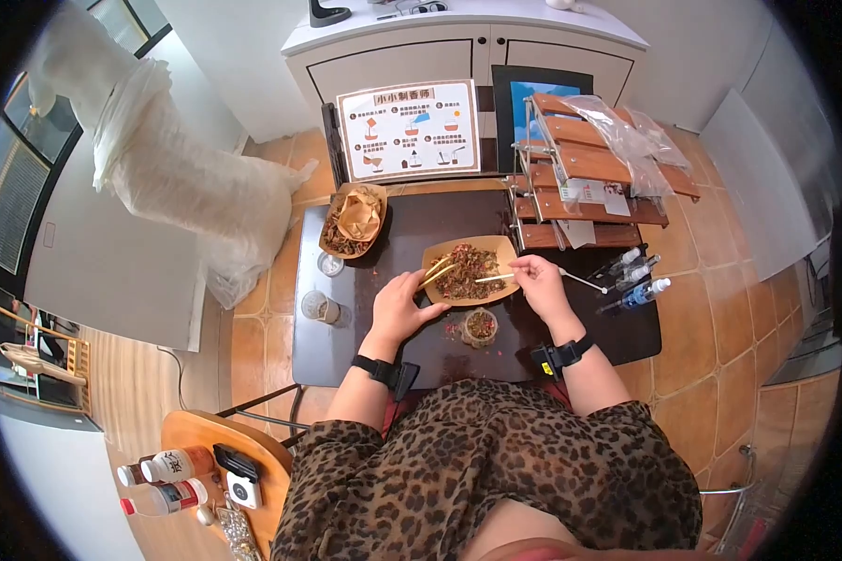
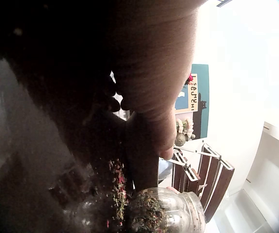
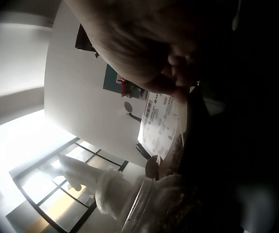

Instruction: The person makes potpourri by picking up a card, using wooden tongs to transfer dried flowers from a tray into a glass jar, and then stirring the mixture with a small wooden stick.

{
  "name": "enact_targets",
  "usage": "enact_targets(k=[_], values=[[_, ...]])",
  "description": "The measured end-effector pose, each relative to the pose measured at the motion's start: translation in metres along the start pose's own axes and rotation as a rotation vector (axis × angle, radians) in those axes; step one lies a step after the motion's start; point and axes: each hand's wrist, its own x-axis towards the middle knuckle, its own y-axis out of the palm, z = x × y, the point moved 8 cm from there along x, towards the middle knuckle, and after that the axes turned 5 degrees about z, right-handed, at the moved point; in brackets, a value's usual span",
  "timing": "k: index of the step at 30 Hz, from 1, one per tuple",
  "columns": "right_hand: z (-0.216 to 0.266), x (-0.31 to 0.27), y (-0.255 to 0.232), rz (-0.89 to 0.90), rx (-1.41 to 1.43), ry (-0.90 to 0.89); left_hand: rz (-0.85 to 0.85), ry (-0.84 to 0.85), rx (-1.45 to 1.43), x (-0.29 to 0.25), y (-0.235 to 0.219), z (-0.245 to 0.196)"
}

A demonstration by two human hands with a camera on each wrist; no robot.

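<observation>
A kraft paper tray point(image 1: 432, 254) of chopped dried herbs and red bits point(image 1: 472, 266) sits mid-table. My left hand point(image 1: 400, 307) holds the tray's left end, its thumb along the near side. Two gold-coloured strips point(image 1: 437, 271) lie over the herbs beside those fingers. My right hand point(image 1: 541, 285) pinches a thin white stick point(image 1: 496, 278) above the right end, its tip among the herbs. Close in front stands an open glass jar point(image 1: 480, 329) partly filled with herbs, seen side-on in the left wrist view point(image 2: 151, 208). Both wrist views are dark around the fingers.
Another paper tray point(image 1: 384, 210) with herbs and crumpled paper is back left, near two glass cups point(image 1: 320, 309). Small bottles point(image 1: 641, 292) and a thin white-tipped rod point(image 1: 585, 280) are at right. An instruction board point(image 1: 407, 131) and wooden rack point(image 1: 580, 173) stand behind. Crumbs dot the table point(image 1: 374, 355).
</observation>
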Motion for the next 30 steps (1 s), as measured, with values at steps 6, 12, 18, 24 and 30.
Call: enact_targets(k=[6,12,18,24,30], values=[[0.008,-0.004,0.005,0.011,0.101,0.12,-0.004,-0.001,0.006,0.0,0.0,-0.001],[0.01,-0.008,-0.013,-0.035,0.184,0.144,-0.007,0.003,0.003,0.0,-0.001,-0.002],[0.024,-0.015,-0.028,-0.052,0.191,0.135,0.014,-0.017,0.0,0.0,0.001,0.0],[0.048,-0.032,-0.035,0.001,0.219,0.131,0.021,-0.021,-0.002,0.001,-0.001,-0.002],[0.055,-0.052,-0.029,0.138,0.146,0.065,0.023,-0.022,-0.002,0.001,0.0,-0.002]])
